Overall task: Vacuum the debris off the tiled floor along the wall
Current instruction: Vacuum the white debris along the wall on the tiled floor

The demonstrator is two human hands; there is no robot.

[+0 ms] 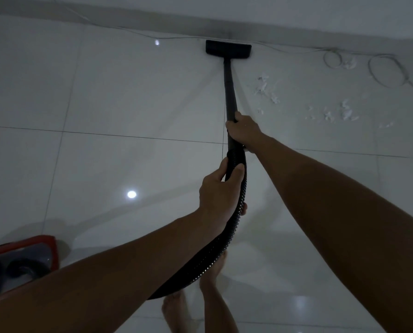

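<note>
A black vacuum wand [229, 87] runs from my hands up to a flat black floor nozzle [228, 48] that sits on the white tiles against the wall's base. My right hand [245, 131] grips the wand's lower end. Below it my left hand [217, 188] grips the ribbed black hose [234, 227], which curves down past my bare feet. White scraps of debris [268, 90] lie on the floor to the right of the wand, with more debris [344, 112] farther right.
A thin white cable [383, 70] runs along the wall and loops at the right. A red vacuum body [20, 258] stands at the lower left. My bare feet [176, 308] are on the glossy tiles at the bottom.
</note>
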